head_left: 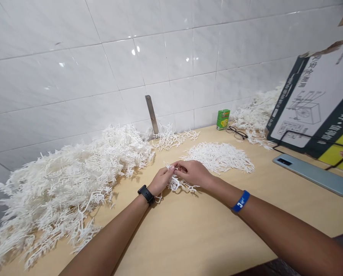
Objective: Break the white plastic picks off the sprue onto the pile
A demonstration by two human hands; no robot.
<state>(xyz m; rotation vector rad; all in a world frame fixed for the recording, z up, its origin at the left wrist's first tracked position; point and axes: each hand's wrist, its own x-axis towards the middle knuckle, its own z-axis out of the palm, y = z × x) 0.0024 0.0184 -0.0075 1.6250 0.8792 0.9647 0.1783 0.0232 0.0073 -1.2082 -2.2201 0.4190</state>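
My left hand (161,180) and my right hand (192,173) meet over the middle of the table, fingertips pinched together. Between them is a white branched plastic piece (178,184), its twigs hanging out below the fingers. The left fingers are closed on it; the right thumb and forefinger pinch at its upper part, partly hidden by the knuckles. Just behind my right hand lies a flat heap of small loose white sticks (220,156). To the left spreads a big tangled pile of white branched pieces (82,172).
A smaller branched cluster (171,138) lies by a metal bracket (151,115) at the tiled wall. Toward the right are a green box (223,119), eyeglasses (237,132), another white pile (256,111), a large carton (312,103), a black wire frame (312,138) and a phone (315,174).
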